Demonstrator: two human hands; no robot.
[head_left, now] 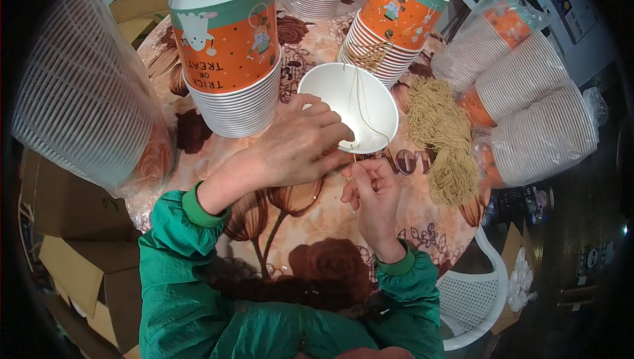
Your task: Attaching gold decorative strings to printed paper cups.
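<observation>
White paper bowl (348, 105) sits on the floral bench (297, 227), just beyond both hands. Left hand (294, 144) rests on its near rim, fingers curled together against the edge. Right hand (371, 191) sits just below the rim, fingertips pinched on a thin tan string (360, 105) that runs up and away across the bowl toward the right stack of cups (386, 35). Hank of string (446, 138) lies right of the bowl. Hard to make out: the string's lower end and where it meets the rim, covered by the fingers.
</observation>
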